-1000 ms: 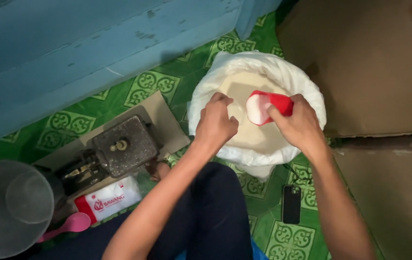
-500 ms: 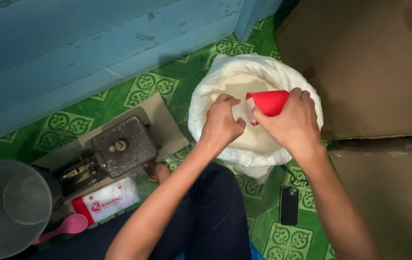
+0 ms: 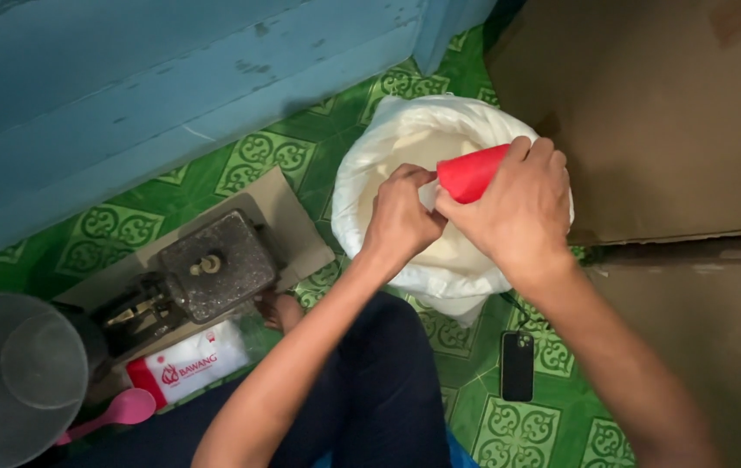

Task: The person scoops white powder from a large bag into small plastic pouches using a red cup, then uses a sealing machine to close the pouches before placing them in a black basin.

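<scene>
R hand [image 3: 518, 208] is wrapped round a red cup [image 3: 473, 172], tilted w/ its mouth toward the L hand [image 3: 401, 217], both right over the open white sack [image 3: 366, 173] of pale powder on the green patterned floor [image 3: 258, 160]. L hand is pinched narrow, fingertips [image 3: 422, 179] touching the cup's rim; can't tell if it holds anything small. Near the knee: black phone [image 3: 517, 365] flat on floor just below the sack; to the left, well apart, a dark metal machine [image 3: 214, 269] on cardboard [image 3: 288, 208], a red-and-white packet [image 3: 188, 368], pink spoon [image 3: 119, 409] & a clear lid [image 3: 15, 377].
</scene>
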